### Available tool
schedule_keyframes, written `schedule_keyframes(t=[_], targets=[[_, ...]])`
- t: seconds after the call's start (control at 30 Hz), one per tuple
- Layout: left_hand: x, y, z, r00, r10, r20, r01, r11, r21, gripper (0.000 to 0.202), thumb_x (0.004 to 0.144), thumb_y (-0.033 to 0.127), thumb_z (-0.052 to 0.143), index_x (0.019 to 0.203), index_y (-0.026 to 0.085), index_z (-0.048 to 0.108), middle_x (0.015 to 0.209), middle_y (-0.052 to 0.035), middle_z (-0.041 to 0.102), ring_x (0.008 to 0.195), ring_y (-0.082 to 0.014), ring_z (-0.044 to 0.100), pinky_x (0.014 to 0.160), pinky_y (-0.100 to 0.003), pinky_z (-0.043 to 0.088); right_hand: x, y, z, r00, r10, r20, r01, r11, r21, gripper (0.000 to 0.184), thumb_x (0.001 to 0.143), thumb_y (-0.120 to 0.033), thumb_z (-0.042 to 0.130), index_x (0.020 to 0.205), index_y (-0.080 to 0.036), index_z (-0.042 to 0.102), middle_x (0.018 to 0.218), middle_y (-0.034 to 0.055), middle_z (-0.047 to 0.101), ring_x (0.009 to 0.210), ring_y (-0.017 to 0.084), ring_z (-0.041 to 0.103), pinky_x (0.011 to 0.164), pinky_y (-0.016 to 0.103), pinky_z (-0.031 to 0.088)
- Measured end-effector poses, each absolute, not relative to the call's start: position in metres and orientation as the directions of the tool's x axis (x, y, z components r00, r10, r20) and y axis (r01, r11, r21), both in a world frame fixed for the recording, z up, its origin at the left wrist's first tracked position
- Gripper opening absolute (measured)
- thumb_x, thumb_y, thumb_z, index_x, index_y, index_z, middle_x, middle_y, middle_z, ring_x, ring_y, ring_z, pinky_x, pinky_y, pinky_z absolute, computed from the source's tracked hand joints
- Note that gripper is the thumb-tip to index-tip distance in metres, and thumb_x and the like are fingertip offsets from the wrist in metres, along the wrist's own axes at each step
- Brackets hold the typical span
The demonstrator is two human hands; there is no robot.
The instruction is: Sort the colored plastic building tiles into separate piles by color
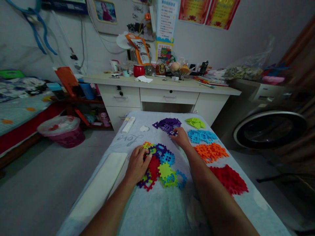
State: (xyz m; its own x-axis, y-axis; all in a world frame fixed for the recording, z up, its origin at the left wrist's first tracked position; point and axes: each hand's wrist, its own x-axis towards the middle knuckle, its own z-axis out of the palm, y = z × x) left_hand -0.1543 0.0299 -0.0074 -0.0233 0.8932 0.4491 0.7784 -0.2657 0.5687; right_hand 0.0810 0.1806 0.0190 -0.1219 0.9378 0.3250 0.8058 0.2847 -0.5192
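Observation:
My left hand [137, 165] rests on the left side of a mixed pile of gear-edged plastic building pieces [154, 167] in red, purple, blue, yellow-green and orange. Its thumb stands apart from the fingers, and the fingertips touch the pieces. At the near right edge of a heap of purple pieces [168, 124], my right hand [181, 138] has its fingers bent together on a purple piece [173, 132], partly hidden by them. Sorted heaps lie along the right side: yellow-green pieces [195, 123], light blue pieces [202, 136], orange pieces [211, 152] and red pieces [230, 179].
A light blue cloth [157, 209] covers the table. On its left lie a white remote-like object [128, 125] and a long pale board [100, 183]. Beyond stands a cluttered white desk [159, 84], with a washing machine [265, 114] at right and a lined pink bin [65, 134] at left.

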Motion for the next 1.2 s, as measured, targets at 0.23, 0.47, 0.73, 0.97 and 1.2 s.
schedule_keyframes(t=[0.23,0.47,0.73,0.97,1.2], targets=[[-0.154,0.031,-0.008,-0.034,0.895,0.446,0.784,-0.253,0.567,0.024,0.092,0.042,0.048,0.097,0.022,0.060,0.118,-0.0087,0.058,0.116,-0.0246,0.054,0.103,-0.044,0.044,0.049,0.202,0.016,-0.138,0.914,0.383,0.745,0.350,-0.568,0.020,0.070,-0.010,0.066,0.088,-0.018,0.062,0.104,0.0071,0.055,0.099,0.021,0.054,0.096,0.034,0.043],[-0.154,0.030,-0.010,-0.020,0.896,0.443,0.789,-0.258,0.558,0.027,0.093,0.042,0.048,0.105,0.021,0.060,0.119,-0.0089,0.057,0.116,-0.0242,0.054,0.104,-0.044,0.044,0.020,0.212,0.006,-0.144,0.924,0.354,0.757,0.333,-0.562,0.028,0.069,-0.002,0.057,0.092,-0.017,0.065,0.113,0.0091,0.052,0.100,0.020,0.056,0.097,0.033,0.044],[-0.154,0.030,-0.010,-0.023,0.893,0.449,0.795,-0.256,0.550,0.031,0.093,0.041,0.048,0.111,0.020,0.060,0.120,-0.0096,0.058,0.116,-0.0239,0.054,0.103,-0.044,0.045,0.022,0.200,0.004,-0.182,0.896,0.406,0.698,0.408,-0.588,0.037,0.071,0.001,0.049,0.098,-0.016,0.068,0.121,0.0108,0.056,0.109,0.020,0.056,0.102,0.033,0.043],[-0.154,0.031,-0.011,0.009,0.899,0.438,0.814,-0.261,0.520,0.037,0.095,0.041,0.045,0.122,0.019,0.059,0.129,-0.0114,0.055,0.123,-0.0242,0.051,0.108,-0.045,0.041,0.043,0.153,0.024,-0.416,0.895,0.158,0.724,0.431,-0.538,0.022,0.078,-0.010,0.057,0.095,-0.016,0.070,0.094,0.0075,0.069,0.085,0.019,0.061,0.082,0.031,0.047],[-0.154,0.030,-0.010,0.005,0.906,0.424,0.809,-0.253,0.531,0.038,0.095,0.042,0.046,0.124,0.021,0.059,0.132,-0.0099,0.055,0.125,-0.0241,0.050,0.109,-0.046,0.040,0.050,0.113,0.015,-0.456,0.881,0.128,0.722,0.450,-0.525,0.036,0.074,-0.026,0.074,0.108,-0.016,0.067,0.101,0.0089,0.065,0.092,0.020,0.058,0.085,0.032,0.043]])
